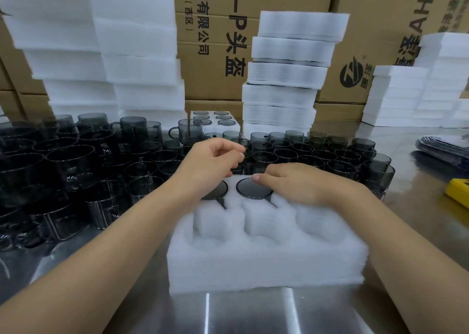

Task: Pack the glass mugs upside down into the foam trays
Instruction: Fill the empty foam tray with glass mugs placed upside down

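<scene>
A white foam tray with six round pockets lies in front of me on the steel table. Two dark glass mugs sit upside down in its back row: one at the left, partly under my wrist, and one in the middle. My left hand hovers above the left mug with fingers loosely curled, holding nothing. My right hand lies flat over the tray's back right corner, fingertips touching the middle mug's base. It hides the back right pocket. The three front pockets show only foam.
Several loose smoky mugs crowd the table behind and to the left. A filled tray sits further back. Foam stacks and cartons wall the rear. A yellow object and dark flat packs lie at right.
</scene>
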Demonstrator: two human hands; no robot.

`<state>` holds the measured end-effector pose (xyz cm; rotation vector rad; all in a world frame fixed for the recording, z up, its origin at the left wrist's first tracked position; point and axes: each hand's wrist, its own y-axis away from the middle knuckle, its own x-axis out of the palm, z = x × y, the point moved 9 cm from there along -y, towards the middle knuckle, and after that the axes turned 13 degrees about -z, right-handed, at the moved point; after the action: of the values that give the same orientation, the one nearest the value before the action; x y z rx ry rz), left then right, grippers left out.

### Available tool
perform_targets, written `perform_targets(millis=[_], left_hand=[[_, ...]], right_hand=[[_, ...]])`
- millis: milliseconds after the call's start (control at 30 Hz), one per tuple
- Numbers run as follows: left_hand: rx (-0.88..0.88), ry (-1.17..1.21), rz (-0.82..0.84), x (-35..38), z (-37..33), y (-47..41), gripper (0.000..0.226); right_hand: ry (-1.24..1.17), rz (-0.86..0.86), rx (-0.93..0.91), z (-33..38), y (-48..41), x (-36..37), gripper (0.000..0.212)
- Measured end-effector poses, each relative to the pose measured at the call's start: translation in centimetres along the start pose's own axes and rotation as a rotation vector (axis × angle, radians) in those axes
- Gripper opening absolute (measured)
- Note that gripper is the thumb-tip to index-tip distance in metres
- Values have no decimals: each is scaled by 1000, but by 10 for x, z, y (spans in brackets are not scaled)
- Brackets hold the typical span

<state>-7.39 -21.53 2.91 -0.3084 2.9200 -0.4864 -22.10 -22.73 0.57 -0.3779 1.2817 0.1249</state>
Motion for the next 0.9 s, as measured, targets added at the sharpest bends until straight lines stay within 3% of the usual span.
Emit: perform_targets(millis=[267,433,500,633,900], left_hand=[[3,-13,44,4,-1,1,14],[3,-16,47,4,-1,2,15],[4,-16,49,4,-1,2,15],[4,-24,52,4,-1,2,13],[4,-27,61,5,-1,3,15]], right_hand=[[-98,-235,72,-10,0,-36,55],[-43,-585,282,-64,11,-91,24],[45,-528,413,-90,12,-90,24],[216,-86,524,-110,14,-50,22],[249,-112,576,-126,11,-43,20]])
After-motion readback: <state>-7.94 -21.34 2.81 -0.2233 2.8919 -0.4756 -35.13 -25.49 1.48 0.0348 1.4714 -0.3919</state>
